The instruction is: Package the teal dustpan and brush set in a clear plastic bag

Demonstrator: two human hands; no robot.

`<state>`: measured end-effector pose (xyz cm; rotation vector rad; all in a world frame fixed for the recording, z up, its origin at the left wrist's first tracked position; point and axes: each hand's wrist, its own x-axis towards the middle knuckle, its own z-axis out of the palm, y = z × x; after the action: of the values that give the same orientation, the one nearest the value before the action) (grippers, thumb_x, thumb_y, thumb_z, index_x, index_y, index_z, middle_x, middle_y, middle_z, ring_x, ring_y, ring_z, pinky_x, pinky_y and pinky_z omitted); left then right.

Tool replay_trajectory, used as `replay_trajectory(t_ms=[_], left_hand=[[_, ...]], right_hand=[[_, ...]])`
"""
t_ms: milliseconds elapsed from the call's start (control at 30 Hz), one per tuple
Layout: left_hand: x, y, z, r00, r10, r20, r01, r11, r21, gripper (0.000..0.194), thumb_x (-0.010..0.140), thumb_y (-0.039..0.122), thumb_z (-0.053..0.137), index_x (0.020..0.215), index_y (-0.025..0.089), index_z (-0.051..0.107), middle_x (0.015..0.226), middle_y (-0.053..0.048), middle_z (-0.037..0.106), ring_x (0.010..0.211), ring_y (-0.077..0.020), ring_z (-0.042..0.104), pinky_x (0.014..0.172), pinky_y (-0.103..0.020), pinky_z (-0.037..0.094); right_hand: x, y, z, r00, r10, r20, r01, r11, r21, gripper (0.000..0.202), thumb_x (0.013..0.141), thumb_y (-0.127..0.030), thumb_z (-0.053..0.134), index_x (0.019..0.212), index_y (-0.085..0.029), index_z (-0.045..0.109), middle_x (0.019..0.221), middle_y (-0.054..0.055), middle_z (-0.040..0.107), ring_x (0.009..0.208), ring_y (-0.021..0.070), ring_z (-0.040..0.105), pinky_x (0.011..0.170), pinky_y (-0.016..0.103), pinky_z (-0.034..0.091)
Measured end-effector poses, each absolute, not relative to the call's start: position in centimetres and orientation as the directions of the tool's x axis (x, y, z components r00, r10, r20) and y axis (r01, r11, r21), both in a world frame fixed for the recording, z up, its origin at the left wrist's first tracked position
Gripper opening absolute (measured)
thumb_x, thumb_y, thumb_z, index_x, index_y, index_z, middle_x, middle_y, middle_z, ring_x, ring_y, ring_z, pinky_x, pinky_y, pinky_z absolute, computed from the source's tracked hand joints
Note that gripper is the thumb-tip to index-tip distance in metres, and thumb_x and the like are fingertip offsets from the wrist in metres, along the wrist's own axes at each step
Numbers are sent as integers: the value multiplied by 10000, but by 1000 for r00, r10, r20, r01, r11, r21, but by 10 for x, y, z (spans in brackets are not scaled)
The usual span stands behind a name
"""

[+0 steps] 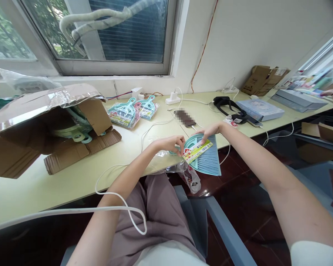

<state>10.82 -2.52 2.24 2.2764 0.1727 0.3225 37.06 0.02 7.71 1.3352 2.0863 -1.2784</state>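
A light-blue mini dustpan and brush set (214,161) is at the table's front edge, its bristles pointing to the right and down. A yellow-green printed label card (201,151) lies across it. My right hand (210,132) grips the set from above, the thumb over the card's upper edge. Closed in a pinch, my left hand (174,143) is at the card's left end, beside the set's handle. A crumpled clear plastic bag (159,159) lies on the table under my left hand. Several packed dustpan and brush sets (124,112) lie near the window wall.
At left stands an open cardboard box (93,116) with wrapped sets inside. A white cable (119,208) crosses in front of my left arm. A phone (185,118), a black strap (229,105) and a light-blue box (262,109) are farther back. A plastic bag (193,181) hangs below the edge.
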Motion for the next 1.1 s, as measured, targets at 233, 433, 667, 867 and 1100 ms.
replay_trajectory(t_ms=[233,433,667,867,1100], left_hand=[[106,-30,43,958,284,53,260,-928,268,153,670,64,700,631,212,706,1001,-49,545,1027,-236,469,1052,-453,263],[88,-56,73,800,541,258,543,-837,73,285,710,20,570,797,258,701,968,-68,535,1250,-293,373,1080,-531,318],[66,-87,35,731,632,255,681,-695,-230,370,793,-38,411,884,193,686,953,-95,597,1190,-275,462,1110,-519,299],[42,-78,10,679,696,236,733,-621,-279,387,883,-17,322,1151,123,563,836,-99,645,865,-230,598,825,-364,418],[19,-79,4,540,820,192,842,-523,-135,245,830,-2,428,907,128,621,745,-106,628,720,-233,609,739,-369,369]], right_hand=[[388,-16,73,-438,646,-625,811,-16,-584,758,571,-313,796,1294,-254,574,1149,40,694,1146,278,595,966,350,492],[375,-50,53,-411,742,-529,531,-278,-801,757,639,-285,781,1341,-253,499,1190,61,675,1016,233,665,809,317,577],[360,-87,34,-458,762,-458,303,-350,-886,690,677,-290,773,1310,-202,513,1180,96,677,969,234,685,795,340,587],[369,-102,31,-386,823,-416,232,-350,-908,624,689,-325,764,1264,-217,549,1192,93,675,1021,273,675,840,386,579],[329,-111,43,-353,881,-316,98,-301,-949,551,692,-396,731,1196,-225,587,1150,101,691,1066,309,657,882,408,567]])
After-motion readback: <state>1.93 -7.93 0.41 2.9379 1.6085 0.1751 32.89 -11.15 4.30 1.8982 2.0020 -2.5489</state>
